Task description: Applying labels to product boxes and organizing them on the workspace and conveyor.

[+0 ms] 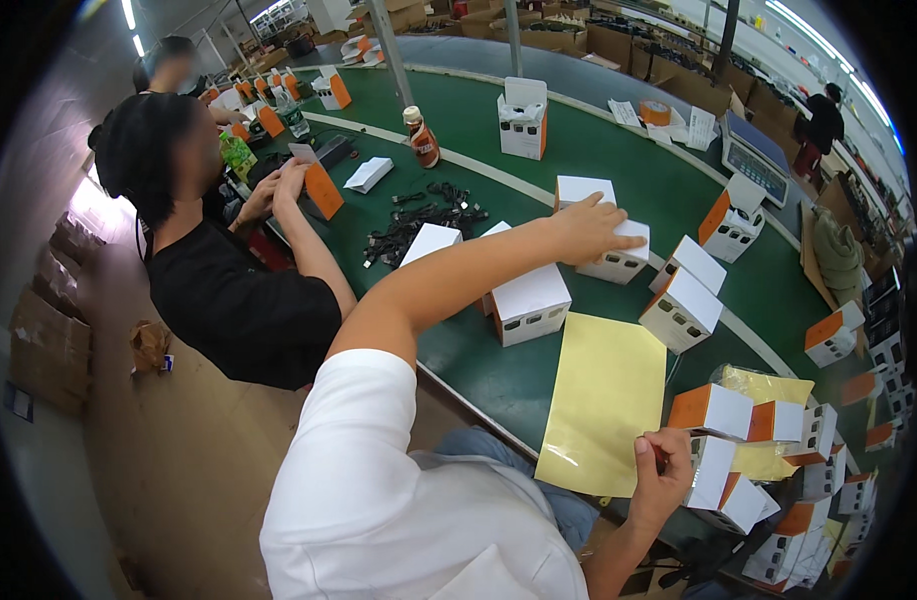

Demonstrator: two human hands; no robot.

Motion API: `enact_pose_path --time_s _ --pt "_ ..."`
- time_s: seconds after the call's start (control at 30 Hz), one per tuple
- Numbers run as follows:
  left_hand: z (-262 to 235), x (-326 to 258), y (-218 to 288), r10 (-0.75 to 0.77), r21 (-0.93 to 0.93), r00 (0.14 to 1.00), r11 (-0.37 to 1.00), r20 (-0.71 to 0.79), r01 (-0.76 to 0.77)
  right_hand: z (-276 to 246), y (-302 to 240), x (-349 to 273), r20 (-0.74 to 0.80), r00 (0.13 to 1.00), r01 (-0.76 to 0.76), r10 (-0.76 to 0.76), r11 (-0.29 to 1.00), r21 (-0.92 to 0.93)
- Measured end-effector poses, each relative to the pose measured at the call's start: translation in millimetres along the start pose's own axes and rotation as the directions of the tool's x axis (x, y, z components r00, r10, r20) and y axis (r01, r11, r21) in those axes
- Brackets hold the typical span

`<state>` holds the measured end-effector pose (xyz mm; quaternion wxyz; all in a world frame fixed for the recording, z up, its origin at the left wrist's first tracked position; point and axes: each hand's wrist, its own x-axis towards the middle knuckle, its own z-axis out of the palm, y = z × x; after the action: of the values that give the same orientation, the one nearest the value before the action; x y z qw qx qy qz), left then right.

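White sleeve (364, 400) | left hand (597, 232) splayed over box (616, 266) | right hand (665, 470) curled, grip unclear | yellow sheet (609, 400) between | forearm (469, 272) part-hiding cartons (532, 302)

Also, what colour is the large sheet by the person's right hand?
Pale yellow. The sheet shows best in the head view.

Even, fairly bright light covers the tabletop (479, 372). Tube lights (129, 14) shine at the upper left, a strip light (811, 34) at the upper right. Whitish glare washes out a patch at the left. The yellow sheet (609, 400) catches a small highlight. Fisheye distortion bends straight edges; the corners fall to black.
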<state>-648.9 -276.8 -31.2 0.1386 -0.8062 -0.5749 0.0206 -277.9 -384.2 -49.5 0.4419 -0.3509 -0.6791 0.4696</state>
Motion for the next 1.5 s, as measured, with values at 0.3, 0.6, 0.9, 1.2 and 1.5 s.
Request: enact_pose_path --time_s 0.3,0.6,0.9,1.2,1.5 --pt "-101.2 -53.9 59.1 -0.302 -0.567 0.741 0.814 -0.600 -0.127 -8.1 -16.1 -5.9 -0.090 0.995 0.054 -0.051 0.998 0.030" --pt "-64.8 -110.5 141.1 -0.367 -0.935 0.886 0.310 -0.282 -0.170 0.4 -64.2 1.4 -0.082 0.988 0.129 -0.133 0.990 -0.058" --pt "-57.0 -118.5 148.4 -0.319 -0.961 0.919 0.224 -0.231 -0.164 23.7 -79.6 19.4 0.038 0.995 0.097 -0.090 0.958 -0.270" --pt "-58.9 -126.5 143.8 -0.310 -0.980 0.941 0.179 -0.138 -0.085 40.3 -77.9 30.4 0.031 0.998 0.068 -0.061 0.943 -0.325" --pt "-57.4 -126.9 144.7 -0.298 -0.981 0.944 0.172 -0.142 -0.093 45.7 -75.0 33.2 0.045 0.992 0.122 -0.114 0.869 -0.480"
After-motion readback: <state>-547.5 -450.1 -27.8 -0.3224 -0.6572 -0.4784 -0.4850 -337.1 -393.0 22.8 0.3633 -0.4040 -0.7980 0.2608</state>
